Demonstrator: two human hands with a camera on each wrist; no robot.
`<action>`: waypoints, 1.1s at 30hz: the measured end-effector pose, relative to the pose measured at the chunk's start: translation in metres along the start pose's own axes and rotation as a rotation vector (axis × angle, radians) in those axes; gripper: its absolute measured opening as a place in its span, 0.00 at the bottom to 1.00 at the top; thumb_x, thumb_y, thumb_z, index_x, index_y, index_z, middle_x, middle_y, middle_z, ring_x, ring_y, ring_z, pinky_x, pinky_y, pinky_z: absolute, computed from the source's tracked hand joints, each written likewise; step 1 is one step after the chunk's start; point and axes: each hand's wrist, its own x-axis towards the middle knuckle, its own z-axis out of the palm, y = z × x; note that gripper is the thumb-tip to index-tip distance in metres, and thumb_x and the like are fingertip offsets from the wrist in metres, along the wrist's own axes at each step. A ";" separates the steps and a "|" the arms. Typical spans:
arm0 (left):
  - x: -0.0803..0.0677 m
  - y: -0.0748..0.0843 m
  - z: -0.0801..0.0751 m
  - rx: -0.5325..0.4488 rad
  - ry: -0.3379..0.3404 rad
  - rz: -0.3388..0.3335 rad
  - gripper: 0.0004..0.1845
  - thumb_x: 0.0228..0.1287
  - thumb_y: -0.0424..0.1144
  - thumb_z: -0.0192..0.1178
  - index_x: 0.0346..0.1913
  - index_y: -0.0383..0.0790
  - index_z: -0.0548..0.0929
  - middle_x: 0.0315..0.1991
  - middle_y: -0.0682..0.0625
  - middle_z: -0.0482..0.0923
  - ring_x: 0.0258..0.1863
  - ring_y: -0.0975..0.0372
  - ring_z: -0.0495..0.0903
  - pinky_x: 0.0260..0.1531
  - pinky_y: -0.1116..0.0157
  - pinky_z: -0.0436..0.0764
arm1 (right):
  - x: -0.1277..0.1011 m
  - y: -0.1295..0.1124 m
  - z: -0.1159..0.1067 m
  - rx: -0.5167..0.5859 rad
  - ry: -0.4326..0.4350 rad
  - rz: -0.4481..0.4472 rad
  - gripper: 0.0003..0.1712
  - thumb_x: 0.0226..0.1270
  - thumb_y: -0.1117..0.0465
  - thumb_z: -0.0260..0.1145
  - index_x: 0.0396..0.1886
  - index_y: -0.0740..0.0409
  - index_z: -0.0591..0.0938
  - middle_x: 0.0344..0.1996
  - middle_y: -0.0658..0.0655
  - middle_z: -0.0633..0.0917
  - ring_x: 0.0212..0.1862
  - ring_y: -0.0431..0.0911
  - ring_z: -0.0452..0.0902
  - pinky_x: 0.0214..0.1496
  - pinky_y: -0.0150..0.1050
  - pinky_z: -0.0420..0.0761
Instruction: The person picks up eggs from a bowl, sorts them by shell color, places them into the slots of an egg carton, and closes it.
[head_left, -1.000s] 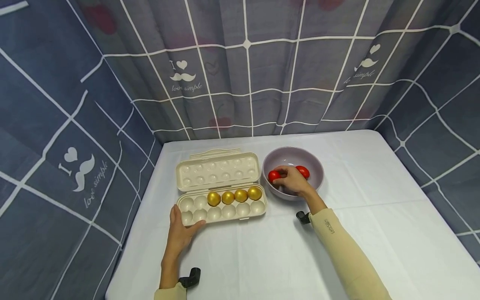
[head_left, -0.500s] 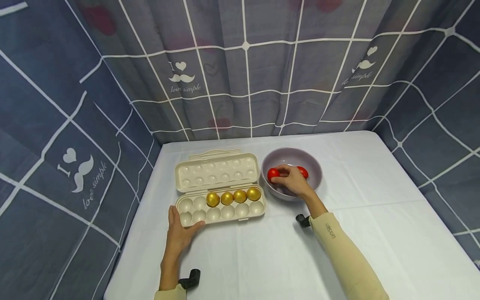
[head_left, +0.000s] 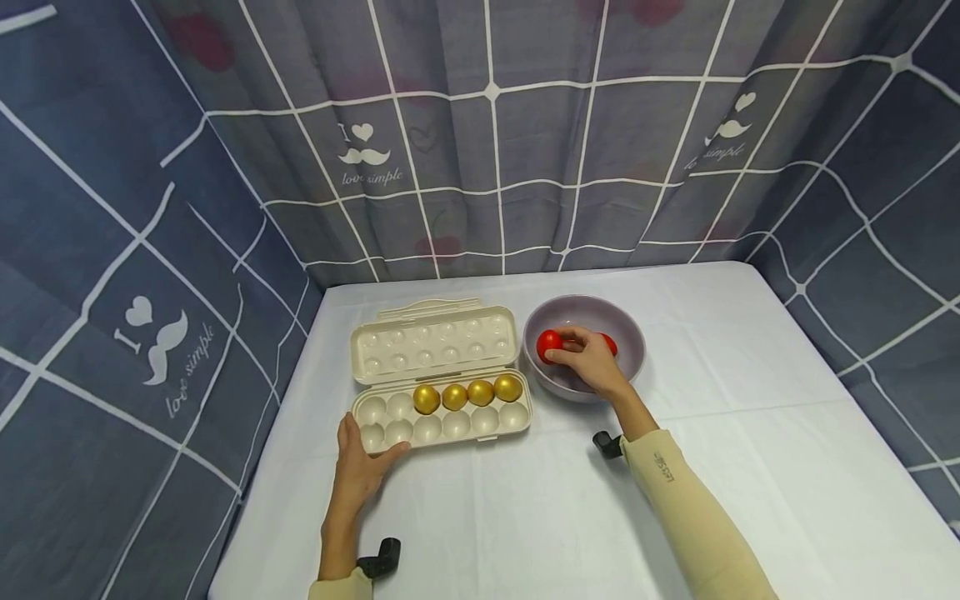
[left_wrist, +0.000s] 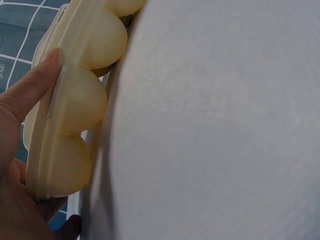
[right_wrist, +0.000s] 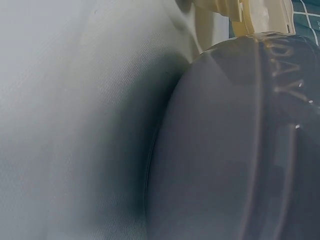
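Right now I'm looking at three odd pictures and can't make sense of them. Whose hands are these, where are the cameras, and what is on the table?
No machine here: a person works with two bare hands. The wide picture comes from a camera on the head, looking down at a white table. The two close, blurry pictures come from cameras strapped to each wrist.

On the table lies an open egg box with four gold eggs in its back row. Beside it stands a grey bowl.

The left hand holds the box's near left corner; the left wrist picture shows the box's underside and a thumb on its rim. The right hand pinches a red egg over the bowl; a second red egg shows behind its fingers. The right wrist picture shows the bowl's outside.
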 end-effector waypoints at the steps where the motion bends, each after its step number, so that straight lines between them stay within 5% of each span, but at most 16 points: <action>1: 0.000 0.000 0.000 -0.001 -0.003 0.000 0.70 0.54 0.56 0.74 0.76 0.28 0.29 0.77 0.34 0.27 0.75 0.39 0.36 0.71 0.45 0.46 | 0.000 0.000 0.000 0.006 -0.001 -0.004 0.25 0.59 0.64 0.74 0.56 0.65 0.80 0.52 0.64 0.81 0.51 0.55 0.80 0.47 0.34 0.81; 9: 0.001 -0.001 0.000 -0.006 -0.022 -0.003 0.69 0.55 0.55 0.73 0.75 0.29 0.28 0.77 0.34 0.25 0.75 0.40 0.34 0.72 0.46 0.45 | -0.004 -0.003 0.000 0.047 -0.026 -0.037 0.25 0.60 0.64 0.74 0.57 0.67 0.80 0.50 0.65 0.81 0.48 0.52 0.81 0.47 0.33 0.81; 19: 0.002 -0.001 0.001 -0.008 -0.030 -0.002 0.70 0.54 0.55 0.73 0.75 0.29 0.28 0.77 0.34 0.26 0.75 0.39 0.34 0.71 0.44 0.45 | -0.012 -0.012 0.014 0.235 -0.002 -0.033 0.26 0.61 0.71 0.70 0.59 0.74 0.75 0.47 0.60 0.82 0.44 0.44 0.81 0.47 0.37 0.83; 25: 0.002 -0.001 0.001 0.002 -0.032 -0.011 0.70 0.54 0.57 0.73 0.75 0.30 0.27 0.77 0.35 0.24 0.75 0.39 0.33 0.71 0.44 0.45 | -0.019 -0.016 0.038 0.207 -0.066 -0.116 0.24 0.59 0.70 0.71 0.55 0.73 0.78 0.46 0.62 0.83 0.44 0.46 0.82 0.46 0.32 0.81; 33: 0.001 -0.002 0.000 -0.013 -0.033 -0.013 0.70 0.55 0.56 0.72 0.75 0.30 0.26 0.77 0.35 0.22 0.75 0.41 0.31 0.72 0.45 0.44 | -0.036 -0.013 0.090 0.163 -0.237 -0.143 0.23 0.58 0.73 0.70 0.55 0.72 0.78 0.49 0.65 0.83 0.49 0.56 0.80 0.48 0.40 0.81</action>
